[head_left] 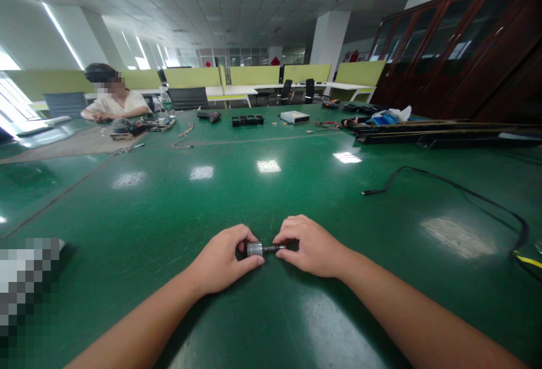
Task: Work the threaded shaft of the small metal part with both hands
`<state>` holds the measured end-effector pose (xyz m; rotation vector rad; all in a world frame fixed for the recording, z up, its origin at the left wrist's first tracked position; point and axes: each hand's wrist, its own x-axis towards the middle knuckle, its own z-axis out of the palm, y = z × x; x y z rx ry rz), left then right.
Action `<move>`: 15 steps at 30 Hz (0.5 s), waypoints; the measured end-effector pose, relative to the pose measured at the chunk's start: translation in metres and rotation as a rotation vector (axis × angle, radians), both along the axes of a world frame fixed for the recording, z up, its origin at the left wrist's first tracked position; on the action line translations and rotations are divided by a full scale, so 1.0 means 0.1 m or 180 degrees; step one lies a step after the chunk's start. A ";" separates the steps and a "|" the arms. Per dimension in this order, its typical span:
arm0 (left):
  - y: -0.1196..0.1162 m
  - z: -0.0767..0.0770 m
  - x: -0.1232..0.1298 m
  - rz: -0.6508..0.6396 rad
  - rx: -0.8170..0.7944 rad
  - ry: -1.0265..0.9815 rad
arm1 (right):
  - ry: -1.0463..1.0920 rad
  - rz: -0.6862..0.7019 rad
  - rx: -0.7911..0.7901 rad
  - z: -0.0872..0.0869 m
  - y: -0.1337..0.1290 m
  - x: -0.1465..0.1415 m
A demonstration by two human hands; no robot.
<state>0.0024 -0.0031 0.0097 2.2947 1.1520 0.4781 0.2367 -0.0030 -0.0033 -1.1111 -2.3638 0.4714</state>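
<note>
Two hands share one small metal part [263,249] at the near side of the green worktop [237,199], well apart from its far edge. From my remote view, the left hand [222,259] pinches the wide cylinder [254,249] between thumb and fingers, while the right hand [311,247] grips the thin shaft [270,249] near its tip. I judge the step in hand to be two-handed handling of this part; I can't tell whether it touches the surface. Any turn or pull, I reckon, calls for a firm left grip and the shaft held in line.
</note>
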 end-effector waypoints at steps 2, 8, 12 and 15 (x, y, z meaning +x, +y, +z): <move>0.00 0.00 0.00 0.0003 -0.0003 -0.0009 | 0.0031 -0.0078 -0.0066 0.01 0.01 0.01; 0.00 0.01 0.01 0.0015 -0.0038 0.0024 | -0.0062 -0.0039 -0.0141 0.04 0.01 0.05; 0.00 0.01 0.00 0.0004 -0.0008 0.0043 | -0.0087 0.0025 -0.0273 0.07 0.03 0.14; 0.00 0.01 0.00 0.0014 -0.0001 0.0047 | -0.0123 -0.0088 -0.0301 0.09 0.06 0.26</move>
